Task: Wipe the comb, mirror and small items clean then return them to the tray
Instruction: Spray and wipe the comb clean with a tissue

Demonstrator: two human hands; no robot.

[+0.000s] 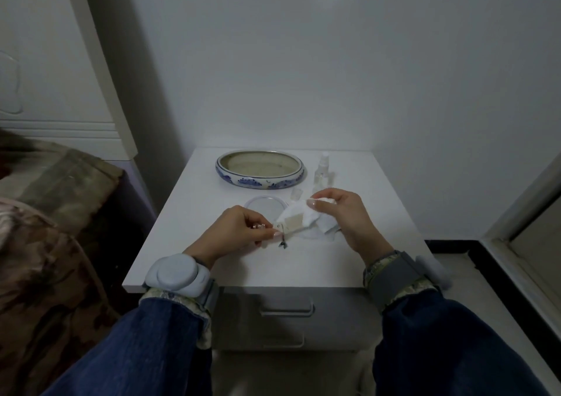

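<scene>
— Where was the comb?

— Held above the middle of the white tabletop, its long axis running left to right and rising slightly toward the right. The left hand pinched its left end, where a small dark charm dangled; the right hand had its grip curled round a white cloth wrapped over the other end.

— And the rest?

— One round mirror lay flat just behind the hands, partly under the cloth. One blue-and-white tray, an oval dish, sat near the back edge, nothing visible inside. Beside it, at right, stood one clear spray bottle and what appeared to be two small clear items, too blurred to name.

— Room to move?

— Bare tabletop stretched between the hands and the front edge, and to the right. A bed crowded the left side; the wall closed the back.
</scene>
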